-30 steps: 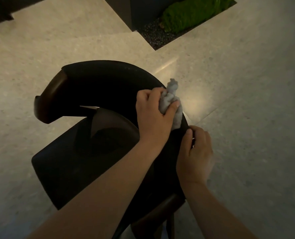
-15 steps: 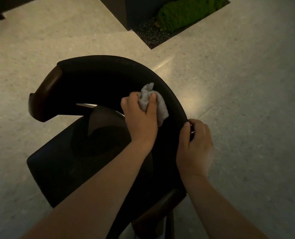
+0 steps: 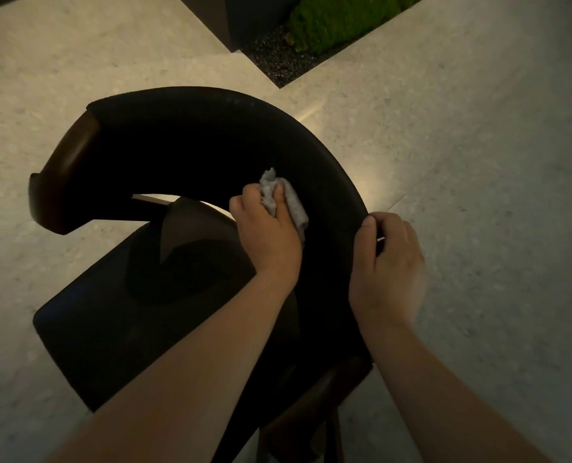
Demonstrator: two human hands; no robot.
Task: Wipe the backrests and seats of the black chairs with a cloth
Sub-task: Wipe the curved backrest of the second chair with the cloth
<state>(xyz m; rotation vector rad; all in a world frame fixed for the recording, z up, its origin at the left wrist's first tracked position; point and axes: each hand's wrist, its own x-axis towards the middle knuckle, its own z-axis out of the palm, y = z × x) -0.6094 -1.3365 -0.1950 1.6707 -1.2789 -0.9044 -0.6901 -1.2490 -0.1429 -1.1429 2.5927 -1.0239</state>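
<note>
Pale speckled stone floor (image 3: 478,162) surrounds the work area, with a sunken bed of green moss (image 3: 338,18) and dark gravel (image 3: 277,58) at the far side. One black chair (image 3: 324,295) stands below me, viewed from above. My left hand (image 3: 267,235) is closed around a bunched grey cloth (image 3: 293,205), pinning it against the inner face of the curved backrest (image 3: 194,138), just above the gap over the seat (image 3: 110,329). My right hand (image 3: 391,265) grips the backrest's top edge, thumb lying along the rim, fingers curled round the outer side. Change noted: a second ago the cloth sat up on the top rim, just beside the right hand; half a second ago it was partway down; it now lies lower and further left on the inner face. The right hand has not shifted from its hold. Assessment: a downward stroke over the right section of the backrest is in progress, with the chair steadied meanwhile. The far sweep of the backrest toward the brown wooden arm end (image 3: 70,152) and the seat have no contact with the cloth at this moment; I judge that both may remain to be wiped.
</note>
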